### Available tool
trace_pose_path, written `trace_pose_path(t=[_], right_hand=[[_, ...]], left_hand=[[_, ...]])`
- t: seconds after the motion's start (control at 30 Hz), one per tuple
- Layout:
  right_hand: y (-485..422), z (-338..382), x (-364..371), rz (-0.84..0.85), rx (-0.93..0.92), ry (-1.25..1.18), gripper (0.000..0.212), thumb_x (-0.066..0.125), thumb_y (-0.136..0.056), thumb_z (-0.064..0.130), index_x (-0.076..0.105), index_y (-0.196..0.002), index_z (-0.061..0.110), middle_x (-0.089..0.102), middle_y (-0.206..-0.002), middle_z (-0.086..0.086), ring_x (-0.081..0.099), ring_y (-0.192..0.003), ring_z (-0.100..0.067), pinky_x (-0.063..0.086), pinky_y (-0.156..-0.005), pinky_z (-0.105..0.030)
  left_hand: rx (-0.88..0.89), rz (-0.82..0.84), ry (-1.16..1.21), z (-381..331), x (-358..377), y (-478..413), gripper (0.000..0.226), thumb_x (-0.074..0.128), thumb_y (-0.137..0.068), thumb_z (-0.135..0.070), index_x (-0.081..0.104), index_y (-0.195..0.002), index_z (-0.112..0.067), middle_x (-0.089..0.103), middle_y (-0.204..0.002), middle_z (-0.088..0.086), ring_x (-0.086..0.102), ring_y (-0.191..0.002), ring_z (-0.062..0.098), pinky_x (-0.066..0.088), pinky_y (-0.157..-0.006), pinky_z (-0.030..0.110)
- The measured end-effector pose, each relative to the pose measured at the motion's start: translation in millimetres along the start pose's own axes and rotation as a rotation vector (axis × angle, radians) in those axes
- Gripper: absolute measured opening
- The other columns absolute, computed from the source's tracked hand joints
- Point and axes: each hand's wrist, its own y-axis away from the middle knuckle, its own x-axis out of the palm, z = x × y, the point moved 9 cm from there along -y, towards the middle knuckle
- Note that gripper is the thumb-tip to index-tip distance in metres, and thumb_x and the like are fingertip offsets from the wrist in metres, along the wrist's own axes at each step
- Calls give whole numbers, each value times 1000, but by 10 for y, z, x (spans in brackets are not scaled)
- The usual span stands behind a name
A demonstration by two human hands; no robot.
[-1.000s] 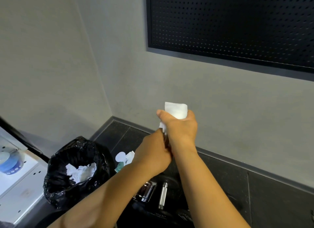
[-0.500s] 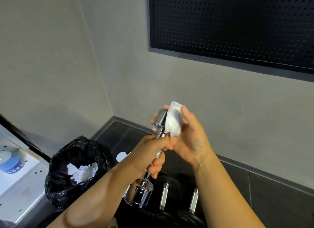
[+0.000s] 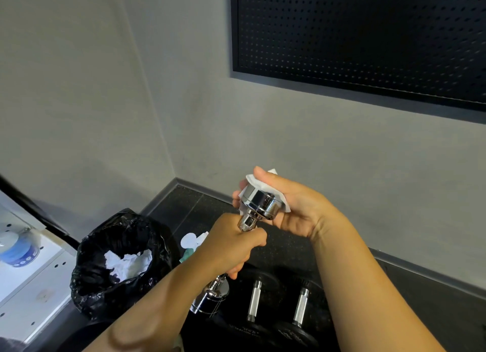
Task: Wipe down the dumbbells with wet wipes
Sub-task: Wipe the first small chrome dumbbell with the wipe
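Head view, the only one supplied: the chrome dumbbell (image 3: pixel 261 202) is held in the air in front of the person, above the dark floor (image 3: pixel 189 207), tilted with one head up and away and the other head low, near the left forearm. The left hand (image 3: pixel 234 249) has its grip clamped round the knurled handle, fingers wrapped fully. The right hand (image 3: pixel 297 209) has its grip curled over the far side of the upper head, with the white wet wipe (image 3: pixel 253 182) pressed between palm and metal; the thumb lies across the top edge. Step in hand, as judged: wiping the upper head. To do it well, the left grip should hold the bar firm while the right turns the wipe round the full rim and across the end face, then into the collar where head meets handle. The near face of the head shows bare of wipe and would need a pass. The handle under the left hand and the lower head appear to remain for attention. Two dark-plated dumbbells (image 3: pixel 254 303) lie on the floor below, and a black bin bag (image 3: pixel 105 236) holding crumpled white wipes (image 3: pixel 126 262) stands to the left.
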Motion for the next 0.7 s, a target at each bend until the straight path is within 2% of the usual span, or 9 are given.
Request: trace_pose_path(t=[0.1,0.17,0.27,0.33,0.4,0.53,0.63,0.7], right_hand=[[-49,-8,-54,-39,26,-77,27,59,-86,29,64,-92,2,71,-85,-18,67,-87,-31,54,-85,-38],[-43,-26,-101,-48,-7,-182,27,50,-94,24,60,-101,-1,71,-89,-22,68,-89,-34,53,-86,-41],[35,-59,-99,10,-88,-279,33,50,-89,22,59,-109,-2,68,-102,-24,64,-103,-35,51,-91,-42],[95,-63,-64,34,-125,-259,34,54,-83,25,62,-106,1,68,-104,-21,62,-106,-33,49,-93,-40],[116,-41,-26,21,-121,-163,29,60,-79,27,65,-98,5,68,-98,-17,63,-100,-30,51,-91,-38],[47,70,-16,-50,-8,129,36,70,-69,36,65,-92,9,71,-86,-14,67,-87,-27,56,-82,-34],[-12,60,-44,-67,59,72,31,69,-77,32,62,-93,6,71,-82,-18,67,-87,-32,53,-89,-41],[-5,16,-55,-58,43,-70,25,58,-90,25,59,-96,1,70,-82,-22,68,-84,-34,55,-85,-42]], left_hand=[[-7,-38,16,-11,-16,0,18,56,-83,-10,46,-67,-8,31,-41,2,26,-31,15,38,-44,28],[-14,-40,23,-23,-17,-4,17,56,-83,-11,46,-68,-9,31,-42,3,26,-32,15,39,-44,27],[-7,-36,18,-38,-19,-2,26,55,-84,-10,42,-61,-12,31,-41,3,27,-31,15,39,-44,27],[-1,-32,1,-44,-18,1,28,55,-84,-10,41,-59,-13,32,-42,4,28,-30,15,40,-44,27],[5,-27,-10,-45,-8,6,28,54,-84,-9,41,-59,-12,31,-42,3,27,-31,15,39,-44,27],[6,-24,-1,-37,14,17,23,55,-83,-9,42,-63,-8,30,-40,2,25,-31,15,37,-42,27],[10,-40,16,-39,2,36,23,55,-82,-8,42,-63,-9,30,-40,2,26,-31,16,37,-42,27],[12,-33,26,-46,-2,40,24,54,-83,-8,41,-62,-9,30,-41,2,26,-31,15,37,-42,26]])
